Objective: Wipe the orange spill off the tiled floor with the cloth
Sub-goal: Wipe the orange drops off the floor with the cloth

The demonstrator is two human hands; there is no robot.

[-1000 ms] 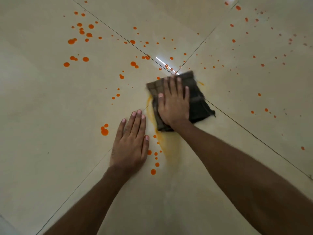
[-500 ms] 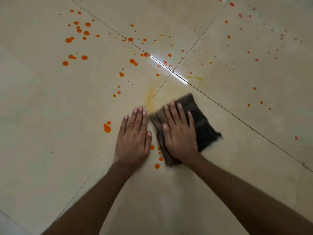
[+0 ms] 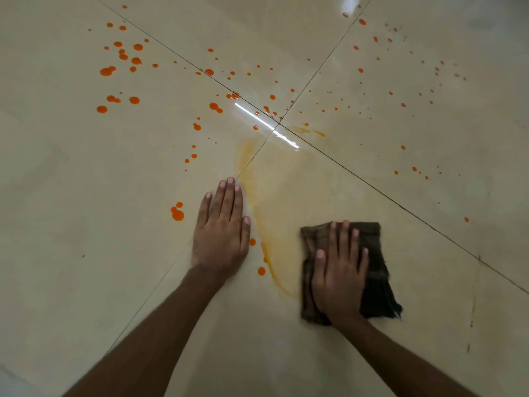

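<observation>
The person's right hand point(image 3: 339, 279) is pressing flat on a dark brown, folded woven cloth point(image 3: 375, 270). Its fingers point(image 3: 345, 242) are lying straight and slightly spread across the cloth's upper half, with the thumb out to the left, so nothing is being pinched or gripped. The cloth is lying on the glossy cream tiled floor point(image 3: 86, 196) in the lower right of the view, on the tile nearest the person, and its frayed right edge is showing beyond the hand.

The left hand point(image 3: 220, 236) is resting palm down on the bare floor to the left of the cloth, apart from it. Its fingers point(image 3: 226, 199) are straight, close together and holding nothing.

Between the two hands a pale yellow-orange smear point(image 3: 243, 156) is curving from near the crossing of the dark grout lines point(image 3: 279, 124) down to the cloth's left edge. Round orange droplets point(image 3: 126, 57) are dotting the farther tiles, thickest at the upper left and finer at the upper right. A larger orange blot point(image 3: 177, 214) is sitting just left of the left hand, and a few drops point(image 3: 261, 271) are lying just beside its thumb side. A white streak of reflected light point(image 3: 266, 123) is glinting across the grout crossing.
</observation>
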